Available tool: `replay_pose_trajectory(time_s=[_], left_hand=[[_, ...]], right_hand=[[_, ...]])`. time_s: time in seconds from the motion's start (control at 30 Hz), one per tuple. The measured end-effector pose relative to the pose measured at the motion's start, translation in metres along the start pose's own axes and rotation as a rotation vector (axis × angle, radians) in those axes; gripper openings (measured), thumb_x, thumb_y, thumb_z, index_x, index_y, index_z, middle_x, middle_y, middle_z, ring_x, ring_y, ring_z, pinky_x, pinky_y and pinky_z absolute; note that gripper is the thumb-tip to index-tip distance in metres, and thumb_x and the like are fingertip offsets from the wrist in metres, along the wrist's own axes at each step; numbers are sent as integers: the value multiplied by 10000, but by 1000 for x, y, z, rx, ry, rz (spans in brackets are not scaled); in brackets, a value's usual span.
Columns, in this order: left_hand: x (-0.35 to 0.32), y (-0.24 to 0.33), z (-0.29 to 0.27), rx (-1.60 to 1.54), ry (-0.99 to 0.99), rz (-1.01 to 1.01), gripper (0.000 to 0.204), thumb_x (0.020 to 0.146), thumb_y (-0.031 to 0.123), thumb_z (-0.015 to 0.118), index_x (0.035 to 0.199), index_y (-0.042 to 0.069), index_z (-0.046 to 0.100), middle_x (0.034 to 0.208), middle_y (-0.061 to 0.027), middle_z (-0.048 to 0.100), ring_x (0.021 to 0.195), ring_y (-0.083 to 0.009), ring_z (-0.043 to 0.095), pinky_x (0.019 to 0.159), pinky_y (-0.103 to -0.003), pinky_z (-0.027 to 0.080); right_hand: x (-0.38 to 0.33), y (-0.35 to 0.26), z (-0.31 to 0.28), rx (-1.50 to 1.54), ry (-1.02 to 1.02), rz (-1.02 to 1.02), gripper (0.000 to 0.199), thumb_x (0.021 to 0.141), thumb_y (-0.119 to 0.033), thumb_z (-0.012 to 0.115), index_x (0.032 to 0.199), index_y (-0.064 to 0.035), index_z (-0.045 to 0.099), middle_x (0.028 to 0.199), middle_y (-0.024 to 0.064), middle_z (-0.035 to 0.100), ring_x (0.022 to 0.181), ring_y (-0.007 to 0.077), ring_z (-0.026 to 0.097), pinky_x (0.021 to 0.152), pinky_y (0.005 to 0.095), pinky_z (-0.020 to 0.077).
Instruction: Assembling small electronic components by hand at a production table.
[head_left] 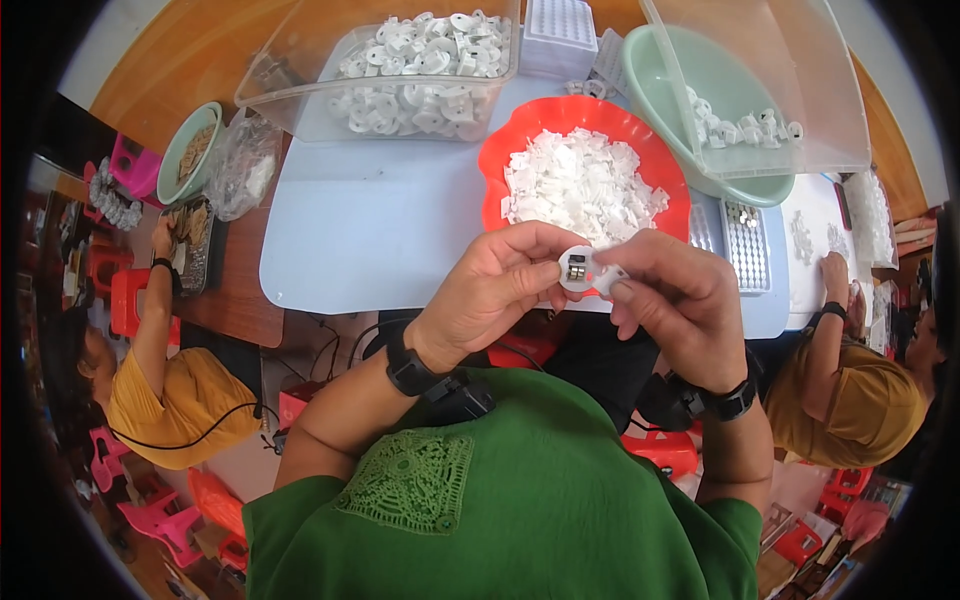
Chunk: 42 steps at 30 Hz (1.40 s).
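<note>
My left hand (pixel 478 290) pinches a small round white plastic housing (pixel 573 284) between thumb and fingers. Dark and metallic parts, which look like button cells, sit in an opening on its face. Close against it, my right hand (pixel 682 300) grips a small white plastic piece (pixel 608 277) with thumb and forefinger. Both hands are at the table's near edge, just in front of a red scalloped bowl (pixel 493 170). The bowl holds a heap of small flat white plastic pieces (pixel 580 180).
A clear bin (pixel 300 105) of round white parts stands back left. At the right are a green basin (pixel 645 80), another clear bin (pixel 810 90) and a white tray (pixel 747 262) with silver discs. Co-workers in yellow shirts (pixel 180 405) sit on both sides.
</note>
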<state>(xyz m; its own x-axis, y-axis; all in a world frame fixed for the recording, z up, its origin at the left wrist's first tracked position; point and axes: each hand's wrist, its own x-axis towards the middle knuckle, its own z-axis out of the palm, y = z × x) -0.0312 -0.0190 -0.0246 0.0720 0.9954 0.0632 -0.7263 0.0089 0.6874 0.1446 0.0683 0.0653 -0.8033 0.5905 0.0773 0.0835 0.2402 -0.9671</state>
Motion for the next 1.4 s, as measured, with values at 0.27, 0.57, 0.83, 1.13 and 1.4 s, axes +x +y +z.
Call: replay_pose_trajectory(time_s=[0.27, 0.57, 0.83, 1.13, 1.4], left_hand=[[2, -4, -1, 5, 10, -14, 308, 939, 101, 532, 1213, -40, 519, 1099, -109, 616, 947, -156, 619, 804, -279, 517], [-1, -2, 7, 132, 65, -30, 303, 934, 88, 535, 1206, -46, 533, 1098, -104, 618, 953, -144, 619, 804, -264, 521], [-3, -2, 7, 196, 71, -38, 304, 933, 86, 536, 1206, -47, 533, 1087, -97, 618, 922, -127, 614, 773, -253, 515], [-1, -1, 14, 225, 89, 9, 273, 913, 69, 571, 1163, -42, 577, 1068, -88, 625, 886, -115, 618, 764, -244, 522], [-1, -1, 18, 270, 86, 31, 258, 905, 64, 579, 1140, -38, 599, 1092, -100, 621, 934, -138, 611, 760, -250, 518]], right_hand=[[-5, 10, 9, -182, 100, 6, 135, 810, 70, 609, 935, 30, 639, 771, 64, 632, 595, 104, 598, 525, 222, 472], [-7, 9, 15, -184, 149, -5, 171, 798, 88, 601, 953, 30, 648, 746, 85, 617, 592, 131, 600, 527, 245, 467], [-8, 9, 16, -230, 173, -37, 160, 792, 85, 614, 936, 31, 656, 726, 96, 606, 576, 148, 592, 516, 258, 451], [-6, 11, 12, -282, 154, -65, 139, 794, 73, 625, 921, 25, 652, 717, 87, 608, 578, 149, 591, 525, 251, 451], [-7, 20, 14, -173, 323, 32, 158, 795, 10, 683, 941, 6, 621, 695, 58, 625, 606, 116, 600, 554, 250, 467]])
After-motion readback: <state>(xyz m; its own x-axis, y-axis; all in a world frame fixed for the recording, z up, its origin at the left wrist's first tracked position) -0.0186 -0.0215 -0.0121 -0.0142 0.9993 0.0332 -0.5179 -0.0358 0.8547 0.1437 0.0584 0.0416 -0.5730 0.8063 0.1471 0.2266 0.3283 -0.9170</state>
